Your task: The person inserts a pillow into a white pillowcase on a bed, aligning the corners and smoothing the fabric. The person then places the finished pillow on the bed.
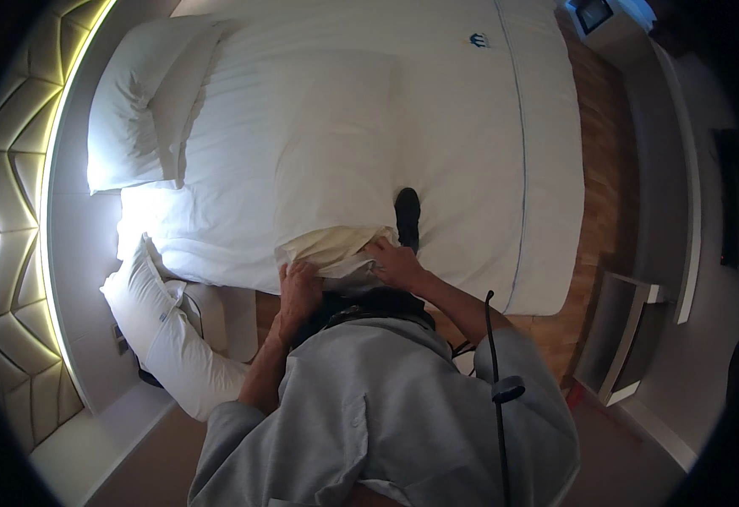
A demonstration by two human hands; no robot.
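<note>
A white pillow in a pillowcase (338,139) lies across the bed, with its open end towards me. Inside the opening, cream-coloured fabric (331,244) shows. My left hand (301,291) grips the left edge of this opening, with its fingertips over the cloth. At the right edge, my right hand (396,261) has its fingers curled on the case's hem, and part of the thumb side is hidden. Just beyond my right hand, a dark shoe-like shape (408,215) rests against the white bedding (464,158).
Another white pillow (135,120) leans near the padded headboard (11,203). To my left, a white pillow (176,348) stands beside a nightstand (236,323). A dark cable (496,355) hangs over my right side. An open-sided cabinet (617,336) is at the right.
</note>
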